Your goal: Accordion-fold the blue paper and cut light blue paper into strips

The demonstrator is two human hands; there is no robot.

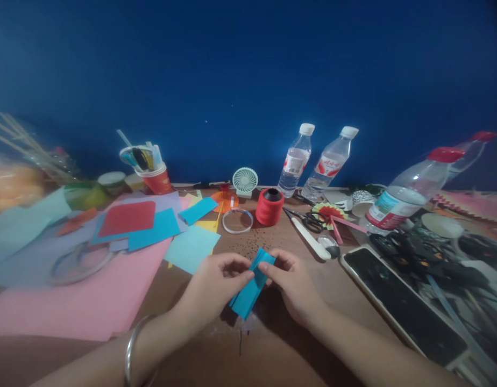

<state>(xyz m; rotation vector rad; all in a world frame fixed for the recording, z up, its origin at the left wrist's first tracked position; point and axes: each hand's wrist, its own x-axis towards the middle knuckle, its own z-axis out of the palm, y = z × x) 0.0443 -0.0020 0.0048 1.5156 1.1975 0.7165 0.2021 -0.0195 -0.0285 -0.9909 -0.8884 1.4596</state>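
Here, the left hand (213, 282) and right hand (297, 285) pinch narrow blue, seemingly pleated paper (247, 295) between their fingers (234, 260).

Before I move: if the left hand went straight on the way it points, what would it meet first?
The left hand would first meet the folded blue paper between its own fingers, then probably the right hand just beyond; the depth between them is hard to judge.

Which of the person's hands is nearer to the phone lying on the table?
The right hand: the phone lies to its right. The left hand is farther away, on the other side of the folded blue paper that both hands hold.
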